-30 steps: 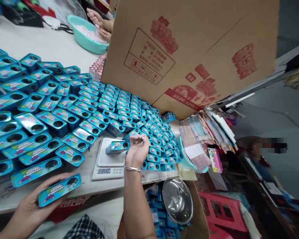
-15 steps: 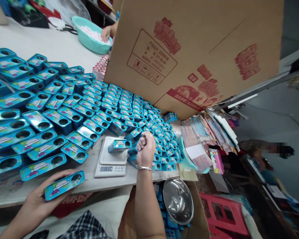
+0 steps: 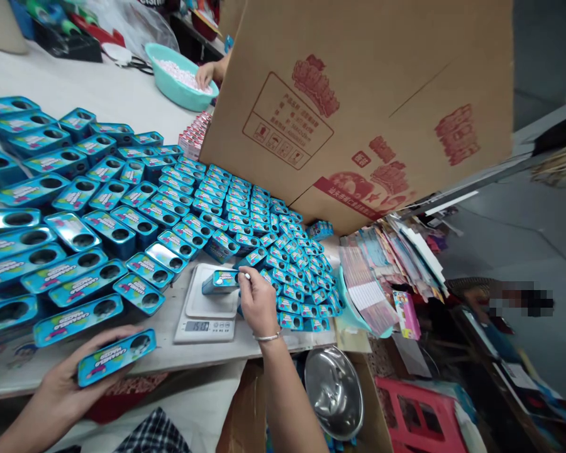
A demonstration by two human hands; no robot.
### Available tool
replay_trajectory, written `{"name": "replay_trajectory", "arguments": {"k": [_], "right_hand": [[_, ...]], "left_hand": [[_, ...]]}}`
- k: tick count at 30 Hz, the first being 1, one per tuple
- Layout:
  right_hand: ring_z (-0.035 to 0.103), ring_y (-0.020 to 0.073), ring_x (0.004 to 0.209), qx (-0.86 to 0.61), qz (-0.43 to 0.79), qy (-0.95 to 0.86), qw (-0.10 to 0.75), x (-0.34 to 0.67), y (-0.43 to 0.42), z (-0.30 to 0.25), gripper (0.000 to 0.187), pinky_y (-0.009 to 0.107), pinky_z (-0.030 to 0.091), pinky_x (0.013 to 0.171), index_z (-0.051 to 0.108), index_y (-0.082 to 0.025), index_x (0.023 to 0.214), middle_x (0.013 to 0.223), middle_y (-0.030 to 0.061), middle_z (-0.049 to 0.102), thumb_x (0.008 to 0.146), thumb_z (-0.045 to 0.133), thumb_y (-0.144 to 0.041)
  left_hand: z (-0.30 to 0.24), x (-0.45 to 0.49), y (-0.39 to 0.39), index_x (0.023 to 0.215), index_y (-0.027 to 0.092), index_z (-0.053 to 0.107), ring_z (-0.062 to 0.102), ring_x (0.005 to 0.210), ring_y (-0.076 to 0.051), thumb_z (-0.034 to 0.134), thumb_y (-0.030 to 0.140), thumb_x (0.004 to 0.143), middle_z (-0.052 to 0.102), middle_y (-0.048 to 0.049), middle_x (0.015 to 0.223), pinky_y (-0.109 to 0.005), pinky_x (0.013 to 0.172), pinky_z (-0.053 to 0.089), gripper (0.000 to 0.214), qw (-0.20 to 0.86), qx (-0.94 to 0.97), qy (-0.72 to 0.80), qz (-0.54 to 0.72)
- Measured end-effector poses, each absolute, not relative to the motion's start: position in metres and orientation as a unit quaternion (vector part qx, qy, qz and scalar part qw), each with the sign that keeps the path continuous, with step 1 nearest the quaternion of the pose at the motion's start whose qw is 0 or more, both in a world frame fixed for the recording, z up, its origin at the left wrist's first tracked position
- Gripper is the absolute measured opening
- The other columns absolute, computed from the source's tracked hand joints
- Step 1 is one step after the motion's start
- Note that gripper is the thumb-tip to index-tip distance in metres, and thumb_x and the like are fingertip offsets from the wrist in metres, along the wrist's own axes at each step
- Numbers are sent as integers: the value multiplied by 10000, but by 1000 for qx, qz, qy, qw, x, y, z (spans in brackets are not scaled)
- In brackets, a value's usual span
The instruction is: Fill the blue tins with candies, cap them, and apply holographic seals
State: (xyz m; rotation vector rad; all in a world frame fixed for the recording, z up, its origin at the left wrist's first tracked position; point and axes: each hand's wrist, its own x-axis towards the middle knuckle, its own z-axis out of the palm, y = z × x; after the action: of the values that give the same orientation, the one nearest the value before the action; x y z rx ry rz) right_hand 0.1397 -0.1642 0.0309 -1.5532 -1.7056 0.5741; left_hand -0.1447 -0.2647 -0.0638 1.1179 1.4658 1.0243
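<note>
My left hand (image 3: 70, 377) is closed around a blue candy tin (image 3: 116, 357) with a round hole in its top, holding it at the table's front edge. Another blue tin (image 3: 220, 280) stands upright on a white digital scale (image 3: 204, 330), with a small white spot on its lid. My right hand (image 3: 257, 299) is at this tin's right end, thumb and fingers pinched at the hole around what looks like a small white candy (image 3: 247, 275). The hand partly hides the hole.
Many open-topped blue tins (image 3: 136, 223) crowd the table to the left and behind the scale. A large cardboard box (image 3: 358, 75) stands behind them. Another person's hand (image 3: 207, 74) is in a turquoise basin (image 3: 179, 94) of white pieces. A metal bowl (image 3: 334, 393) sits below the table edge.
My right hand has moved left from beside the scale to the hole of the tin standing on it. My left hand still holds its tin. The view has shifted slightly.
</note>
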Motion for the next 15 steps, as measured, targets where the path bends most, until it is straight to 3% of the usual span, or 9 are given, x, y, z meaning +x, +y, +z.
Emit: {"name": "replay_trajectory", "arguments": {"k": [6, 11, 15], "right_hand": [[405, 132, 528, -623, 287, -605, 405, 148, -165, 30, 322, 250, 355, 552, 695, -203, 1167, 584, -52, 480, 919, 568, -364], [455, 120, 618, -619, 261, -569, 474, 158, -158, 67, 260, 242, 373, 607, 700, -180, 940, 744, -13, 586, 944, 519, -367], [428, 118, 617, -605, 252, -582, 481, 160, -157, 86, 255, 242, 354, 618, 664, -189, 883, 726, -24, 557, 961, 497, -365]], "left_hand": [[-67, -147, -264, 1110, 287, 697, 676, 1118, -264, 800, 589, 630, 727, -28, 1194, -417, 1101, 420, 576, 499, 472, 591, 424], [-77, -154, -263, 1134, 263, 674, 676, 1125, -257, 803, 521, 660, 719, -44, 1224, -376, 1062, 457, 555, 497, 506, 574, 410], [-73, -151, -265, 1156, 262, 666, 668, 1142, -247, 802, 533, 664, 712, -39, 1239, -373, 1092, 424, 578, 501, 498, 574, 414]]}}
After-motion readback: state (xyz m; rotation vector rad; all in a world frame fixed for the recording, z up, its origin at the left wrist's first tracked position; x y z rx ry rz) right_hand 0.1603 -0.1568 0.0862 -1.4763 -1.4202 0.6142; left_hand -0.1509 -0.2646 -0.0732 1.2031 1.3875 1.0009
